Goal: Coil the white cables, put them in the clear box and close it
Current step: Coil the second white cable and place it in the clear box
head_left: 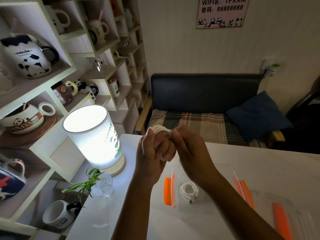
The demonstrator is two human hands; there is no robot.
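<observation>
Above the white table, my left hand (152, 151) holds a white cable (160, 128) wound in loops around its fingers. My right hand (189, 148) pinches the same cable at the top of the loops, touching the left hand. Below my hands stands the clear box (173, 187) with orange clips, open, with a coiled white cable (188, 190) lying inside it. The box's clear lid (280, 220) with an orange clip lies on the table at the lower right.
A lit cylinder lamp (94, 134) stands at the table's left edge, with a small plant in a glass vase (102, 186) in front of it. Shelves of panda mugs (27, 56) fill the left. A dark sofa (204, 94) with a blue cushion sits behind the table.
</observation>
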